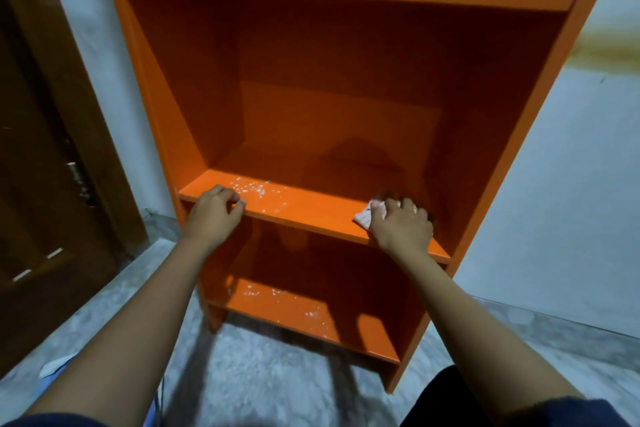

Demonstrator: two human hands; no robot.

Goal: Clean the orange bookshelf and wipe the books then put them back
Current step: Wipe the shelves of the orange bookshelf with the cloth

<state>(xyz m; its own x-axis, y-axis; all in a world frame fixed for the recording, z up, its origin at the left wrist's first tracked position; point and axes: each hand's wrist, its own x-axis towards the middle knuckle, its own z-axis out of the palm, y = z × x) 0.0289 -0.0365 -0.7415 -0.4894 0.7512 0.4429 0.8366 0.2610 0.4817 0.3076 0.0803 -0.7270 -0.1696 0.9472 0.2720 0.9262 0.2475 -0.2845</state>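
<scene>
The orange bookshelf (346, 55) stands in front of me with no books on its shelves. My left hand (214, 213) grips the front edge of the middle shelf (311, 210) near its left end, fingers curled over the edge. My right hand (401, 224) presses a pinkish-white cloth (369, 215) onto the same shelf near its right end, fingers curled round the cloth. White specks of dust (251, 189) lie on the left part of that shelf. More specks (277, 293) lie on the lower shelf. No books are in view.
A brown wooden door (45, 163) stands to the left of the bookshelf. Pale walls flank the shelf, with a yellowish stain (606, 48) on the right wall. The floor (263, 378) is grey marbled stone. A white scrap (55, 366) lies on it at lower left.
</scene>
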